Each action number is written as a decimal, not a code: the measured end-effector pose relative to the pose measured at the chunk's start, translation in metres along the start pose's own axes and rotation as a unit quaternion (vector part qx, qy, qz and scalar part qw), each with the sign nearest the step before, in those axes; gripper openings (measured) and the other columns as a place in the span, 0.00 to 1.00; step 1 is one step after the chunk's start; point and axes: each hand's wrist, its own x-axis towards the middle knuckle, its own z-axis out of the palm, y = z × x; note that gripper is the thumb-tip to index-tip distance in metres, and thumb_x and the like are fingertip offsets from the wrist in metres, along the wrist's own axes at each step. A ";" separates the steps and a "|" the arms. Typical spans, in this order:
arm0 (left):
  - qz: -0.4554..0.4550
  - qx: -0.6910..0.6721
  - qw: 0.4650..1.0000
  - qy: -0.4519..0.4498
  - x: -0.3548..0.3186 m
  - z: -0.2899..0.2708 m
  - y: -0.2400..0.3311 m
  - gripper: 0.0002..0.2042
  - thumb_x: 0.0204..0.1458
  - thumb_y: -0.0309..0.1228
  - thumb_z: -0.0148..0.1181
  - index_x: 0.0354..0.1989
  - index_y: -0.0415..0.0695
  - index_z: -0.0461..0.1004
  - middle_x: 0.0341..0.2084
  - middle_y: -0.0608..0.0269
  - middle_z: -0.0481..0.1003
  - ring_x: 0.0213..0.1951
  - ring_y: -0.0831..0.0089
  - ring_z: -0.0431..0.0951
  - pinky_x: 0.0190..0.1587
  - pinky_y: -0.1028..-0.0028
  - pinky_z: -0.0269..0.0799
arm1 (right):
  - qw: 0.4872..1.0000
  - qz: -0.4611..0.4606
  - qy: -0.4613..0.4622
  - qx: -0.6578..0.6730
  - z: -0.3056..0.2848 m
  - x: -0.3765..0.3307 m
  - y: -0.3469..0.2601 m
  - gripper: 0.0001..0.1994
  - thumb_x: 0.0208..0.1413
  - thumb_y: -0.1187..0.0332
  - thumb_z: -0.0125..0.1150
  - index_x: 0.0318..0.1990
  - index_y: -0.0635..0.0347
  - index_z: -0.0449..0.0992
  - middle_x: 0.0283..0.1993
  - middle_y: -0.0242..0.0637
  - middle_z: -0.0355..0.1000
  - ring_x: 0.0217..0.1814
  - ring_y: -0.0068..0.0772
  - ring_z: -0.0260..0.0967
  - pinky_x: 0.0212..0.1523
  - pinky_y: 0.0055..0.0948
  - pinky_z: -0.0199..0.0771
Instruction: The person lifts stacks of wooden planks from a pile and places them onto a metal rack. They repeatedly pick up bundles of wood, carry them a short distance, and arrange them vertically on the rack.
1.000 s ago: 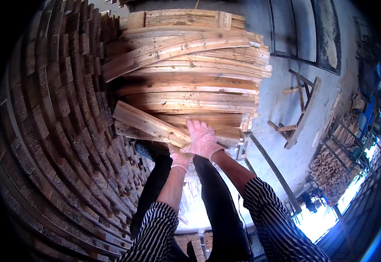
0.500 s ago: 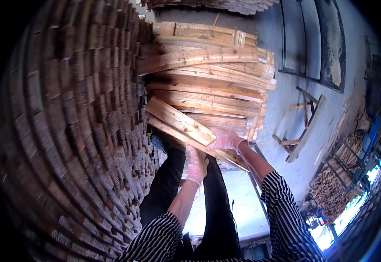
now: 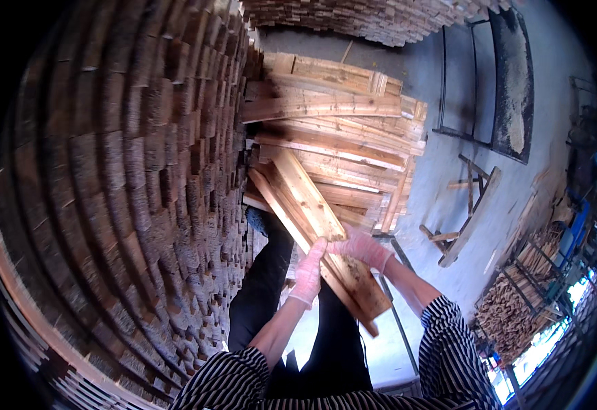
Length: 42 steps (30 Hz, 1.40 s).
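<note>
Two pink-gloved hands, left hand (image 3: 310,273) and right hand (image 3: 363,247), clasp pale rough wooden planks (image 3: 315,229) lifted clear of a loose plank pile (image 3: 353,137); many remain there, beside a tall stacked wall (image 3: 127,191).

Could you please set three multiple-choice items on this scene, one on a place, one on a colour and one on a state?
1. Where does the tall stack of cut wood stand?
A. on the person's left
B. on the person's right
C. behind the metal frames

2. What colour are the gloves?
A. blue
B. pink
C. black

3. How are the planks being handled?
A. lying flat on the pile
B. gripped by both hands, slanting
C. leaning on the trestle

Answers: 1 A, the tall stack of cut wood fills the left side. 2 B, the left hand and right hand wear pink gloves. 3 B, both hands clasp the planks, which slant away from the pile of planks.
</note>
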 end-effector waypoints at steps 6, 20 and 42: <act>-0.153 -0.099 0.977 -0.108 -0.026 0.015 0.091 0.37 0.58 0.60 0.61 0.66 0.44 0.68 0.54 0.55 0.77 0.50 0.63 0.81 0.54 0.60 0.80 | 0.961 0.083 0.042 0.259 0.017 -0.047 -0.091 0.32 0.54 0.57 0.75 0.64 0.62 0.73 0.56 0.40 0.78 0.57 0.32 0.75 0.60 0.31 0.74; 0.327 0.313 0.892 -0.008 -0.261 0.074 0.122 0.57 0.48 0.57 0.72 0.75 0.37 0.44 0.63 0.37 0.66 0.67 0.54 0.67 0.65 0.60 0.67 | 0.943 -0.241 0.088 0.213 0.068 -0.179 -0.156 0.44 0.52 0.61 0.75 0.73 0.58 0.56 0.66 0.42 0.68 0.62 0.41 0.71 0.63 0.40 0.75; 0.360 0.100 0.620 0.690 -0.472 -0.412 0.204 0.46 0.51 0.54 0.70 0.70 0.33 0.60 0.57 0.40 0.73 0.59 0.52 0.74 0.62 0.60 0.68 | 0.643 -0.408 0.046 -0.646 0.523 -0.144 -0.476 0.50 0.47 0.37 0.69 0.69 0.63 0.59 0.60 0.61 0.68 0.62 0.58 0.70 0.58 0.55 0.73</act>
